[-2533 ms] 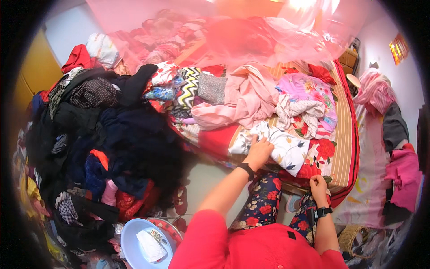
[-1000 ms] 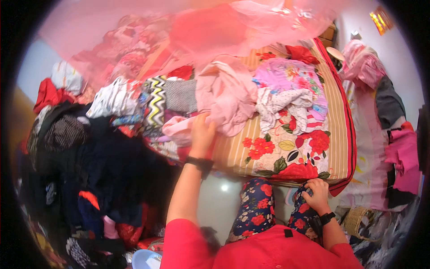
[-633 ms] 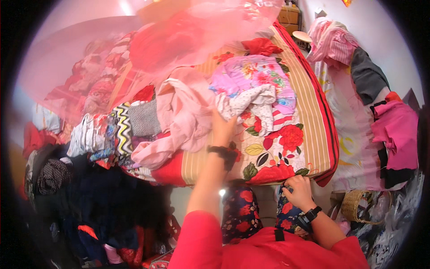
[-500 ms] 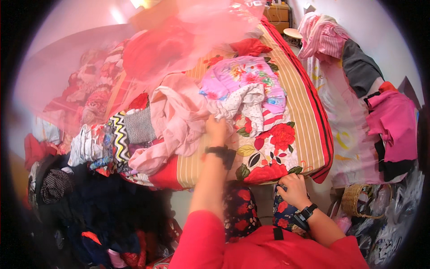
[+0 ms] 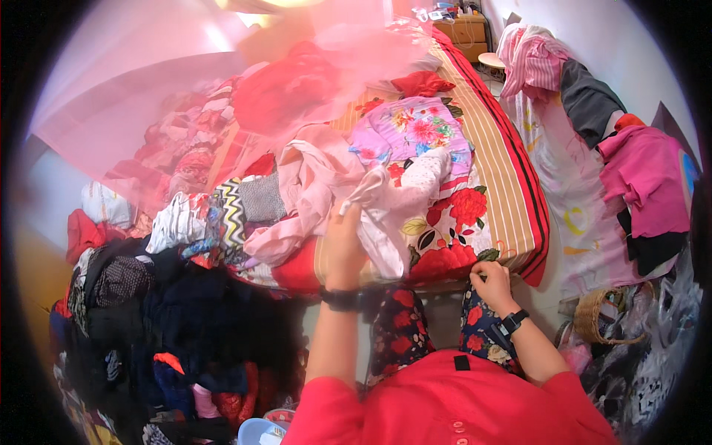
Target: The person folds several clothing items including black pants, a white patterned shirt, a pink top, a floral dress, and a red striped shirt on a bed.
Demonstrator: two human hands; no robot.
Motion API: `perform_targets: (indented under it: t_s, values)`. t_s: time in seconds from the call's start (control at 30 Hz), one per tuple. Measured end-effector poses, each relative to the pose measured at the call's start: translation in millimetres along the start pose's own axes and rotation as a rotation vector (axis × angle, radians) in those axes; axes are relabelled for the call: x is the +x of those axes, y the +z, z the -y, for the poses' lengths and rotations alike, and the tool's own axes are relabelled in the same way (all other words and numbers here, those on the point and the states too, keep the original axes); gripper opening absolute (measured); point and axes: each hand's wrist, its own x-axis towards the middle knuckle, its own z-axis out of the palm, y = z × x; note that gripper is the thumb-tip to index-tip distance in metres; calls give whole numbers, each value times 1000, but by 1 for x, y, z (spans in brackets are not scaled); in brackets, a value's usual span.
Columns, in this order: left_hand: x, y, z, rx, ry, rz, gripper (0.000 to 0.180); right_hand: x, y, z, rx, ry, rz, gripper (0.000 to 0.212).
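My left hand (image 5: 345, 231) is closed on a bunched end of a white garment (image 5: 386, 236) with small dots, lifted a little from the bed and blurred by motion. Against the garment's left side lies a long pale pink cloth (image 5: 300, 211), crumpled. Just beyond it, a lilac flowered garment (image 5: 404, 126) is spread on the bed (image 5: 512, 215). My right hand (image 5: 492, 285) is by the bed's front edge, over my flowered trouser leg, with its fingers curled in and nothing visible in them.
Folded clothes (image 5: 178, 222) line the bed's left side, with dark clothes (image 5: 200, 304) heaped below. A sheer pink net (image 5: 289, 89) hangs over the far left. Garments (image 5: 645, 185) drape along the right, above a wicker basket (image 5: 589, 315). A blue tub (image 5: 259, 432) sits at the bottom.
My left hand has drawn the white garment toward me and off the lilac one, stretching it out. My right hand has curled its fingers and moved slightly. The view has shifted a little.
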Motion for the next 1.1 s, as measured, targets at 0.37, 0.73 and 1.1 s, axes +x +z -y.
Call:
perform_targets:
  t_s: [0.37,0.73,1.1]
  values:
    - [-68,37,5,-219,-136,-206,25,32,-58,163,553,-130,-93,34]
    - [-104,39,24,-168,-189,-24,27,56,-90,164,616,-112,-53,10]
    - [-100,73,10,-75,-107,153,54,90,-170,183,659,-231,-76,19]
